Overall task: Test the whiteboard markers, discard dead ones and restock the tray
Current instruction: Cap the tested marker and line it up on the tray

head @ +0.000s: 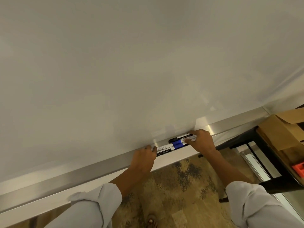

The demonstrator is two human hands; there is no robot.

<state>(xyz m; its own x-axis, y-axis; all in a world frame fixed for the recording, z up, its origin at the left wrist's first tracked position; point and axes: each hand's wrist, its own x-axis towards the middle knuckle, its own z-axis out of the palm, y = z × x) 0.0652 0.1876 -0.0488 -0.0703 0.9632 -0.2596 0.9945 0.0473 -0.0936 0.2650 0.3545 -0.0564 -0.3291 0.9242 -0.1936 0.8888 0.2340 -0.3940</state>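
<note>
Head view shows your white-barrelled whiteboard markers with black and blue caps [176, 144] bunched in the long silver aluminium tray [69, 174] along the whiteboard's bottom edge, long axes running with the tray. Your left hand [144, 157] pinches their left ends; your right hand [201, 140] pinches the right ends. Both are equally near, so lift together.

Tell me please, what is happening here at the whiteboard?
A person stands at a whiteboard with both hands on the markers lying in its metal tray. The left hand touches their left ends; the right hand holds the right ends. Black and blue caps show, all on. A cardboard box sits on a dark table to the right.
</note>
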